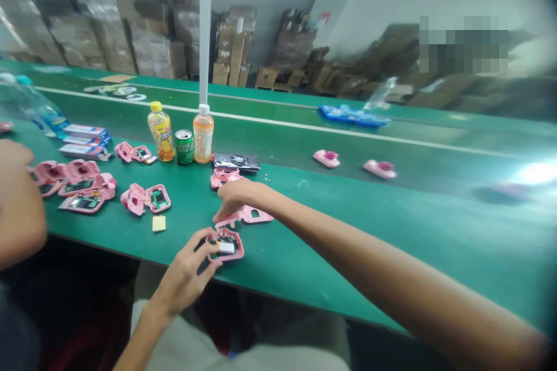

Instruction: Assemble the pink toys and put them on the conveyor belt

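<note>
My left hand (188, 269) grips the left edge of an open pink plastic shell (226, 245) with a circuit board and a white part inside, lying near the front edge of the green table (391, 243). Stretched across from the right, my right hand (234, 195) has its fingers bent and pinched on a second pink shell half (250, 215) just behind the first. Another pink piece (224, 176) lies beyond that hand.
Two drink bottles (203, 134) and a green can (185, 146) stand behind a black device (237, 161). More opened pink shells (145, 198) and small boxes (85, 141) lie left, near another person's arm (17, 208). Pink parts (379, 169) sit on the conveyor belt. Cardboard boxes line the back wall.
</note>
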A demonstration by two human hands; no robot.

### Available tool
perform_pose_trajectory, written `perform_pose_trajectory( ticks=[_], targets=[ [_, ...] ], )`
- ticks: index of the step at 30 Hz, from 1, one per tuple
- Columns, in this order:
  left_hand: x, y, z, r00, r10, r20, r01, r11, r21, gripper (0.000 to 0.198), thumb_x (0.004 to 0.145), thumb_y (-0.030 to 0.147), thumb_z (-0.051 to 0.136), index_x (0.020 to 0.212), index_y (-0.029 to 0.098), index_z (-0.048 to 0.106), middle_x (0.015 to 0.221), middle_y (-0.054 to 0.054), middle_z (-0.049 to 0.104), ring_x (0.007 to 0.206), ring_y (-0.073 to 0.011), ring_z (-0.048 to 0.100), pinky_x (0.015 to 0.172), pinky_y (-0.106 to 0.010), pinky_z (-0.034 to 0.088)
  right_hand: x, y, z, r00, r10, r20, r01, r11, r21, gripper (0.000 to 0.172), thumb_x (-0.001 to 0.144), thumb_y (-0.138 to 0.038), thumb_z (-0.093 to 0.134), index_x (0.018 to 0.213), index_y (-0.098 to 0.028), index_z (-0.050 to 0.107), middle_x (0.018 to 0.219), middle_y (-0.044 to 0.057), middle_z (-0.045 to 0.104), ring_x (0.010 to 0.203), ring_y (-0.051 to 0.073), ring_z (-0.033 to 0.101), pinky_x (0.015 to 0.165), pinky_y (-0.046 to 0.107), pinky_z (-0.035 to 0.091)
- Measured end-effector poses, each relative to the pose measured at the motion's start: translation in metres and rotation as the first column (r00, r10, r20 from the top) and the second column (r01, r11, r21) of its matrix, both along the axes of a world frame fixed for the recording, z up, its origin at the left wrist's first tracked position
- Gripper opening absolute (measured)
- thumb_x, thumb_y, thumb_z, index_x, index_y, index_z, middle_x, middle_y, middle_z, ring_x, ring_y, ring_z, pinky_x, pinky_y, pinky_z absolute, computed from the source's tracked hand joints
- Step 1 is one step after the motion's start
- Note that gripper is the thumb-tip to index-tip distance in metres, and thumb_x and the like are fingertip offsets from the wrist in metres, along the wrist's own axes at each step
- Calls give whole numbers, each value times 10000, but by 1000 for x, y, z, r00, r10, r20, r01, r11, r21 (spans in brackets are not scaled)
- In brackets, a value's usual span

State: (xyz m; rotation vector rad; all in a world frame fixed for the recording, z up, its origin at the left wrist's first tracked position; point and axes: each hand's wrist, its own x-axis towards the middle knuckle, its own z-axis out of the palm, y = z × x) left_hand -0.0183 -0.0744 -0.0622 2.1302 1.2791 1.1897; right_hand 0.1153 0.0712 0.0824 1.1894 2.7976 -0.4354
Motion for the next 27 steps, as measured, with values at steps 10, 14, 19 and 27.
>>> perform_pose_trajectory(
  ticks=[10,14,19,27],
  targets=[
    [34,10,15,426,264,865,-50,962,-269,325,993,471,532,1271,310,480,1243,-43,596,1096,-171,666,901,-279,560,51,-39,36,879,293,-376,-336,940,-52,246,941,-187,676,1179,-141,718,964,33,730,842,138,625,756,240,442],
    [41,20,28,401,258,879,26,956,-293,380,993,499,523,1323,316,473,1265,-44,618,1107,-175,665,923,-289,550,48,-34,41,895,312,-320,-356,930,-88,279,934,-120,654,1203,-150,720,1014,34,749,863,137,642,769,233,451],
    [41,27,35,377,206,903,87,963,-256,427,971,510,569,1317,264,525,1248,-68,670,1136,-200,671,999,-324,525,41,-20,46,877,376,-300,-448,866,-221,254,986,-202,588,1190,-162,733,913,-3,739,784,116,623,698,209,441],
    [59,36,48,191,279,941,-44,960,-276,301,1005,437,508,1177,204,592,1150,-86,726,1096,-209,703,971,-336,530,46,-70,1,809,-245,-534,342,936,88,425,967,-532,605,872,-164,797,811,65,755,722,175,648,690,282,415]
  ],
)
